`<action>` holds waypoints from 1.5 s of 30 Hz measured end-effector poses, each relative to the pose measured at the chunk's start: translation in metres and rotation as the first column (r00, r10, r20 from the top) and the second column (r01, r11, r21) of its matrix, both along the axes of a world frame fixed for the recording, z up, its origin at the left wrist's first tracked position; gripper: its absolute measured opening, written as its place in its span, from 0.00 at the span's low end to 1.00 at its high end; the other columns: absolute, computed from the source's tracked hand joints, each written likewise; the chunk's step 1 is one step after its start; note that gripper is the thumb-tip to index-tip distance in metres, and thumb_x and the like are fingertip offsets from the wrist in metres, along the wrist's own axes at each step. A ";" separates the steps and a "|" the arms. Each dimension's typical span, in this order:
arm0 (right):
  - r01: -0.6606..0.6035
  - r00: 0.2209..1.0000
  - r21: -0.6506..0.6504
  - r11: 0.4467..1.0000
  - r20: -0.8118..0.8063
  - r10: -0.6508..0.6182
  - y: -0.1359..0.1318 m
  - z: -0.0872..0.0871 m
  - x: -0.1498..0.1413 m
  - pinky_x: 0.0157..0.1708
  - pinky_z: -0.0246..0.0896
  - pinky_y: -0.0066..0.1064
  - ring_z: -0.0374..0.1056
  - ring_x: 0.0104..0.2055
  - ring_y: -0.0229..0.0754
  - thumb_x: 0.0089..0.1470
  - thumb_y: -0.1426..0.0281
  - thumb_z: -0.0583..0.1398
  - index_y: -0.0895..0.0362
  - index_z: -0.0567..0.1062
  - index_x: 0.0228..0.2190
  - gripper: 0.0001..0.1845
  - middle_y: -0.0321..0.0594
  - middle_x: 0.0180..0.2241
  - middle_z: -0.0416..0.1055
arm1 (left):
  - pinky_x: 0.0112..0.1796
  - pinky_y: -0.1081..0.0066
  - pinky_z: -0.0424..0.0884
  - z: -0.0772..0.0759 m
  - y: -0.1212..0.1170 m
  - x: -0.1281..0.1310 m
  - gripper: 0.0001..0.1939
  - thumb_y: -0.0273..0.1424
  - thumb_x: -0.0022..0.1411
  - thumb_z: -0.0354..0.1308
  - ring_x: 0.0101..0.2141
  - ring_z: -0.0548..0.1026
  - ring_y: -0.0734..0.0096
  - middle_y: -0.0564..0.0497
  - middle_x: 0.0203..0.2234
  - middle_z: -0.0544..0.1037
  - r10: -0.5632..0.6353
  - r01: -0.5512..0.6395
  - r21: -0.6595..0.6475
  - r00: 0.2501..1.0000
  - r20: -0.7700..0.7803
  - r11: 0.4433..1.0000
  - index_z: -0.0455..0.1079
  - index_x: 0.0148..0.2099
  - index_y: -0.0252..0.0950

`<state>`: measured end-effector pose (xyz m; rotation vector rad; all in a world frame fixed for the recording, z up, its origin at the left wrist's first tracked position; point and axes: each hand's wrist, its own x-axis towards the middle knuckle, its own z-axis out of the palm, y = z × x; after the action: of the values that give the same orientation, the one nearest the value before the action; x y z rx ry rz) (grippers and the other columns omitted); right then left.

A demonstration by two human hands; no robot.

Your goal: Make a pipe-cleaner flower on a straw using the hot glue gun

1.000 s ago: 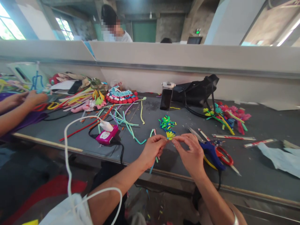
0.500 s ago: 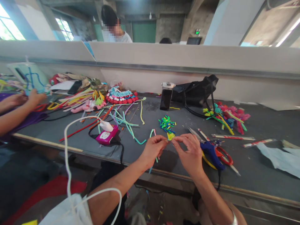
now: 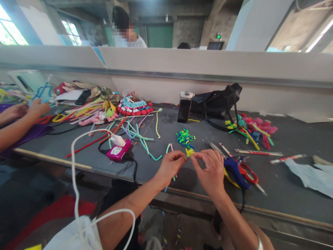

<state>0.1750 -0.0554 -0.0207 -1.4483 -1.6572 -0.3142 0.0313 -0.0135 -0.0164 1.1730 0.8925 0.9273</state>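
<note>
Between my two hands, just above the table's front part, is a small yellow flower-like piece (image 3: 189, 152) with pointed tips. My left hand (image 3: 171, 166) pinches it from the left with thumb and forefinger. From the other side my right hand (image 3: 210, 170) closes its thumb and forefinger on it too. A heap of short green, blue and yellow pieces (image 3: 185, 138) lies right behind the yellow piece. Pale green and pink pipe cleaners (image 3: 168, 149) poke out behind my left hand. Close to my right hand rests a blue glue gun (image 3: 236, 171), with red-handled scissors (image 3: 249, 173) beside it.
A pink power block (image 3: 119, 150) with a white plug and cable sits left, near pipe cleaners (image 3: 140, 139). Behind stand a bottle with a phone (image 3: 184, 113) and a black bag (image 3: 218, 102). Fuzzy flowers (image 3: 260, 128) lie right. A co-worker's hands (image 3: 36, 109) work far left.
My hands stay almost in place, still pinching the yellow piece, with only a slight shift of the right fingers. At far left, the co-worker's blue bent pieces have tilted to the right.
</note>
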 end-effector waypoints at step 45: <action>0.073 0.982 -0.088 0.993 -0.167 -0.087 -0.001 -0.009 -0.018 0.33 0.55 0.30 0.63 0.30 0.39 0.56 0.66 0.60 0.55 0.73 0.26 0.09 0.34 0.24 0.67 | 0.14 0.79 0.44 0.002 -0.010 0.004 0.09 0.36 0.54 0.59 0.13 0.53 0.86 0.58 0.17 0.67 -0.055 0.077 -0.137 0.987 0.154 0.988 0.65 0.31 0.35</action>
<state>0.1574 -0.0566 -0.0293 -1.5609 -1.4916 -0.1636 0.0354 -0.0231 -0.0147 0.9914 0.7808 0.8712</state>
